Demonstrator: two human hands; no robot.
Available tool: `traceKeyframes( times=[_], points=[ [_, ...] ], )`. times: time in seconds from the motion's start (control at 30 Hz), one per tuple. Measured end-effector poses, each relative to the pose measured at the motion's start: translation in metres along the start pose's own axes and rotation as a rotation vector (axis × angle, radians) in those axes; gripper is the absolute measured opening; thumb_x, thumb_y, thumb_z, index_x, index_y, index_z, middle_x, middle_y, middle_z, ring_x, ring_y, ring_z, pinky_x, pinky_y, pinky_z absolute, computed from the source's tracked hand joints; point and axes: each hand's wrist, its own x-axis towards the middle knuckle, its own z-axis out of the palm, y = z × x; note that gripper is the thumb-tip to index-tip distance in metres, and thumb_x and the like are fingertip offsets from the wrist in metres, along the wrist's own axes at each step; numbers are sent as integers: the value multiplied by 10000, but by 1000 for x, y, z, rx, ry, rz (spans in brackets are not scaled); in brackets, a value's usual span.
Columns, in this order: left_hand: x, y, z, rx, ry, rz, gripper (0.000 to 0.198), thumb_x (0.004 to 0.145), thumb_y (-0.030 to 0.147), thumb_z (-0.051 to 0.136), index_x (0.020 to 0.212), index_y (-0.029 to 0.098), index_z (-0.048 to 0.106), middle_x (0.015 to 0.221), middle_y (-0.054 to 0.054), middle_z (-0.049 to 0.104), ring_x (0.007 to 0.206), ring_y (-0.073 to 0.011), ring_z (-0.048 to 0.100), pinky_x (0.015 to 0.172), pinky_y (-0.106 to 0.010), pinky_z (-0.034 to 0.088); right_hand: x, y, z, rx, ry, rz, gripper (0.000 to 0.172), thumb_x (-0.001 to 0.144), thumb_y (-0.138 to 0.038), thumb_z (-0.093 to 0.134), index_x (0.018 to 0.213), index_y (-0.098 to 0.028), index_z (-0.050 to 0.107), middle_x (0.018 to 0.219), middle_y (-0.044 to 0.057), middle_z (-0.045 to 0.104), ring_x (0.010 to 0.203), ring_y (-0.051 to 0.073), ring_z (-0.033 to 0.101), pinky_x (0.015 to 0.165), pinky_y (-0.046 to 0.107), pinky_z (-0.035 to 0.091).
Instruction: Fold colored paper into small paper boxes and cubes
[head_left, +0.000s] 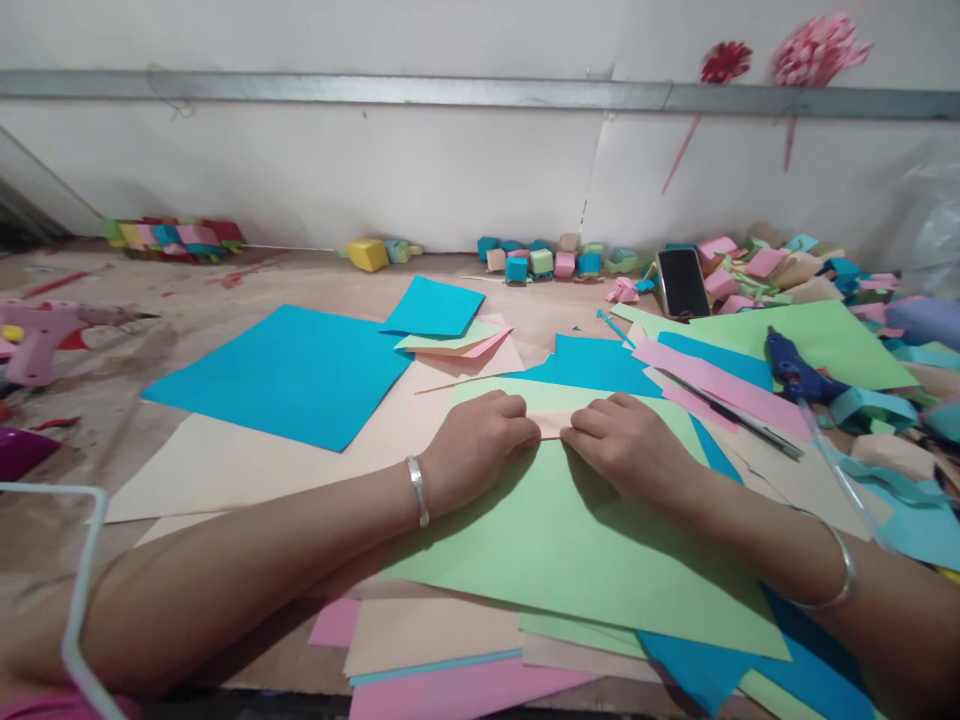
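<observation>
Pinching one small peach paper strip (550, 422) between them, two hands — left hand (480, 440), right hand (622, 445) — clench its ends atop a green sheet (570, 540), its long axis running left-right, beside two glue guns.

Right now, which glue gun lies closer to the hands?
The blue glue gun, right of the right hand; the pink glue gun lies far off at the left edge.

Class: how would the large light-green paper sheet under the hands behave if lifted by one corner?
The large light-green paper sheet looks thin and flat, so it would probably droop. It lies on other sheets, so it likely slides easily. It is probably light.
</observation>
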Motion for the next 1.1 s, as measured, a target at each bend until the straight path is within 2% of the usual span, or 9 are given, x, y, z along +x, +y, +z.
traceKeyframes(
  times=[0.1,0.2,0.3,0.37,0.43,0.63,0.8,0.97,1.1],
  points=[
    [0,-1,-2,98,-59,115,199,926,177,507,867,184,697,744,-25,589,715,-170,501,557,-305,308,0,-2,1,-51,4,-26,269,888,-72,494,666,-143,628,667,38,577,656,159,431,607,330,202],
    [1,1,-5,193,-146,229,202,914,130,495,830,127,678,772,-48,604,702,-179,497,539,-323,297,-2,-10,-2,-132,-13,-21,292,893,-77,476,641,-137,608,648,47,555,621,162,412,596,341,180],
    [0,5,-7,216,-196,255,182,888,108,513,778,110,658,782,-62,604,672,-177,492,509,-331,274,-2,-20,-5,-174,-79,-12,207,899,-88,449,866,-124,651,703,55,557,648,185,429,589,346,165],
    [-1,6,-9,219,-213,248,175,885,106,515,775,105,652,785,-68,602,663,-176,492,493,-332,260,-1,-25,-7,-168,-125,-11,234,913,-108,428,1035,-127,626,752,58,565,687,203,448,588,347,164],
    [-1,7,-11,232,-230,235,161,886,106,517,811,100,659,795,-74,603,672,-183,499,484,-332,253,0,-26,-9,-161,-162,-7,257,926,-117,409,1078,-129,615,788,66,575,719,214,462,590,349,168],
    [-4,10,-13,256,-255,212,173,903,125,505,868,97,672,801,-80,595,688,-196,516,472,-323,250,-6,-21,-15,-191,-340,99,195,799,-19,495,739,-118,652,776,101,579,684,199,467,577,346,156],
    [-9,18,-15,297,-272,168,137,856,94,544,794,90,666,759,-87,562,673,-202,504,474,-325,266,-7,-20,-21,-207,-445,154,172,731,-6,538,693,-131,649,748,100,573,680,197,472,573,333,161],
    [-12,24,-16,287,-278,75,168,870,75,498,794,92,647,766,-91,554,679,-209,496,491,-326,310,-4,-22,-21,-204,-431,153,181,715,0,544,653,-137,645,731,107,561,668,205,476,570,333,155],
    [-14,28,-9,252,-197,53,192,898,117,466,763,108,603,779,-91,543,698,-208,492,542,-332,356,-5,-25,-20,-213,-387,147,211,692,22,525,594,-139,620,683,103,541,647,208,467,564,333,150]
  ],
)
